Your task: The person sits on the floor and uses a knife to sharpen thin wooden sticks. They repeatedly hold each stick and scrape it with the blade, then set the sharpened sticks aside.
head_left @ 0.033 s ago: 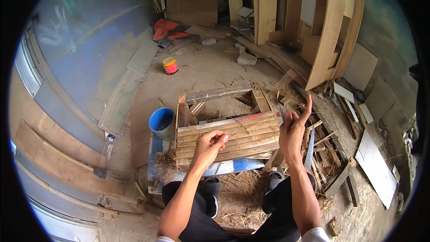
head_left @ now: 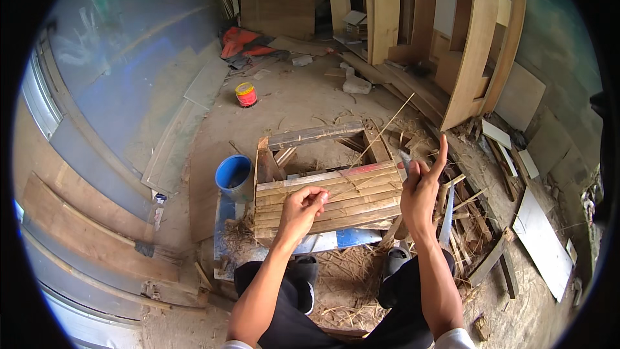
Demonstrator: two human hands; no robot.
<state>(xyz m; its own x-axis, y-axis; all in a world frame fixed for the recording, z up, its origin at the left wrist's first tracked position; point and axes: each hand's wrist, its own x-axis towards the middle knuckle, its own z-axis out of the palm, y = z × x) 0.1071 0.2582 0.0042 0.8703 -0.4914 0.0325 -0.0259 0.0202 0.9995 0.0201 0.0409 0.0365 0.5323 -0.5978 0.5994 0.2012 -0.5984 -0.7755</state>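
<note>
**Desk:** What do you have in front of you?

**Operator:** I'm looking down at a slatted wooden crate (head_left: 326,197) standing on the dirt floor (head_left: 290,100), just ahead of the person's knees. Its near side is a wall of bamboo-coloured slats; the far half is open, and I can see into it.

**Desk:** Left hand?

**Operator:** My left hand (head_left: 302,208) rests against the near slats, fingers curled in and pinched together. Whether anything sits between the fingertips I cannot tell; it is too small to make out.

**Desk:** And the right?

**Operator:** My right hand (head_left: 421,189) is raised at the crate's right end, forefinger pointing upward, the other fingers closed around a small grey tool (head_left: 405,160) whose tip shows above the knuckles. I can't name its kind.

**Desk:** Anything around the crate?

**Operator:** A blue bucket (head_left: 234,173) stands just beside its left end. A small red tin with a yellow lid (head_left: 246,94) sits well apart, further up the floor. Loose slats and splinters (head_left: 468,210) lie to the right, and tall curved wooden frames (head_left: 478,39) lean at the back. A thin stick (head_left: 384,130) rises slanting out of the open crate.
</note>
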